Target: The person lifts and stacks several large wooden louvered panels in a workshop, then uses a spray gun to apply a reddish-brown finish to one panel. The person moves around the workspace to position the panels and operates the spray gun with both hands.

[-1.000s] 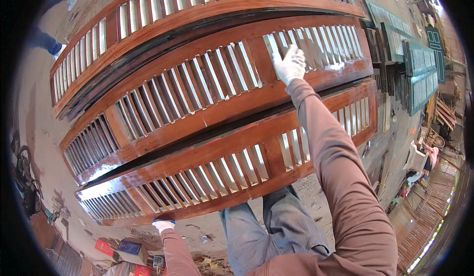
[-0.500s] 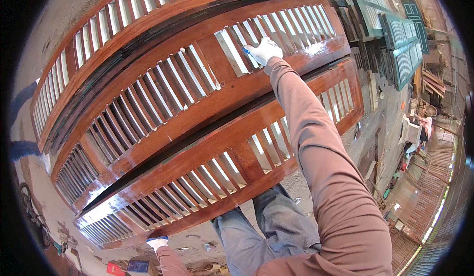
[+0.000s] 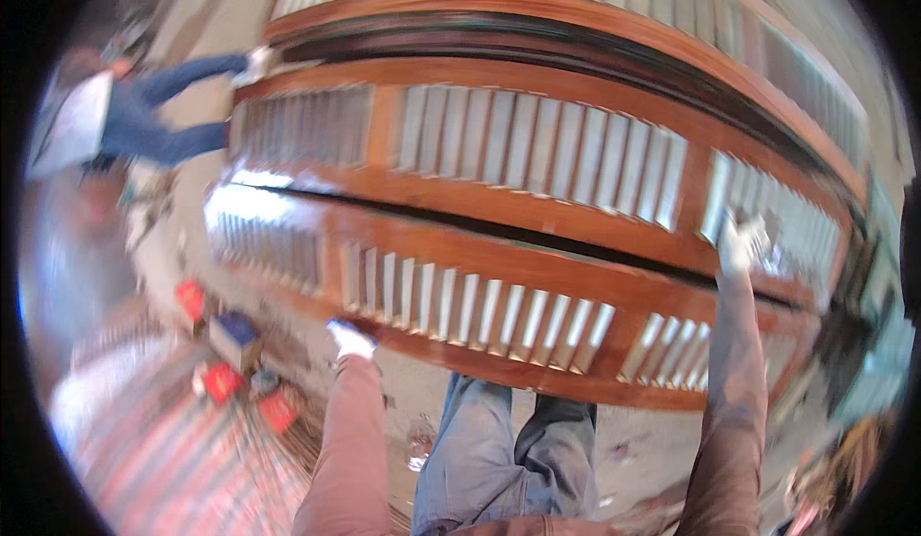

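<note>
Two reddish-brown louvered wooden shutters lie side by side in front of me, a dark gap between them. My left hand [image 3: 353,338], in a white glove with blue on the fingers, is closed on the front edge of the near louvered shutter [image 3: 451,344]. On the farther louvered shutter [image 3: 460,191], my right hand [image 3: 742,243], also in a white glove, rests by the slats toward the right end. Its fingers look bent around the slat edge, though they are blurred. Undersides of both shutters are hidden.
Another louvered shutter [image 3: 537,4] lies beyond, on a dark stack. A person in blue [image 3: 144,114] stands at the left end, a gloved hand at the stack. Red packets [image 3: 223,383], a blue-topped box [image 3: 235,337] and striped cloth [image 3: 163,440] lie left; green panels [image 3: 878,354] stand right.
My view has swung left, so the shutters lie more level across it and the person in blue shows more. My right hand still sits at the farther shutter's slats, my left at the near edge.
</note>
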Demonstrator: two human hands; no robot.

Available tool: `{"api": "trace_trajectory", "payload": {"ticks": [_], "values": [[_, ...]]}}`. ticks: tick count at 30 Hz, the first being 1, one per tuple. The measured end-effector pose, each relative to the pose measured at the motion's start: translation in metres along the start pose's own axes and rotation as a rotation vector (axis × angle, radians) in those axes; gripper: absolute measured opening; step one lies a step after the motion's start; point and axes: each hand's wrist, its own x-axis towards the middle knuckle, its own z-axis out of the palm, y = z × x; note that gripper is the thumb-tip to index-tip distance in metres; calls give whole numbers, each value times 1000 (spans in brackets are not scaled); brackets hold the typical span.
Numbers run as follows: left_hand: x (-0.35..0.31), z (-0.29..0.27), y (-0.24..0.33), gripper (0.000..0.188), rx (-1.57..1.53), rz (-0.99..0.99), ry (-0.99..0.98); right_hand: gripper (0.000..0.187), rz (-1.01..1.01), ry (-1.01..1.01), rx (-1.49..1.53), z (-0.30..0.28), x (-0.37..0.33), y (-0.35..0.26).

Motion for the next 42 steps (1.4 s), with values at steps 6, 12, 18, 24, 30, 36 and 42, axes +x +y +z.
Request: {"api": "trace_trajectory", "payload": {"ticks": [6, 12, 18, 24, 30, 36, 42], "values": [[10, 84, -23, 94, -90, 83, 252, 60, -399, 502, 9, 22, -202, -41], [-6, 27, -21, 86, -71, 103, 518, 65, -491, -152, 104, 39, -423, -86], [-25, 71, 9, 85, 772, -26, 1040, 68, -464, -422, 40, 39, -461, -65], [-50, 119, 65, 77, 1571, 802, 944, 71, 26, -257, 222, 64, -347, -17], [-29, 110, 88, 77, 1462, 782, 956, 75, 266, -169, 186, 79, -313, 19], [-36, 108, 79, 85, 1124, 657, 1052, 67, 247, -285, 552, 85, -341, 4], [-39, 110, 72, 82, 484, 336, 587, 46, 73, -563, 965, 46, -321, -30]]}}
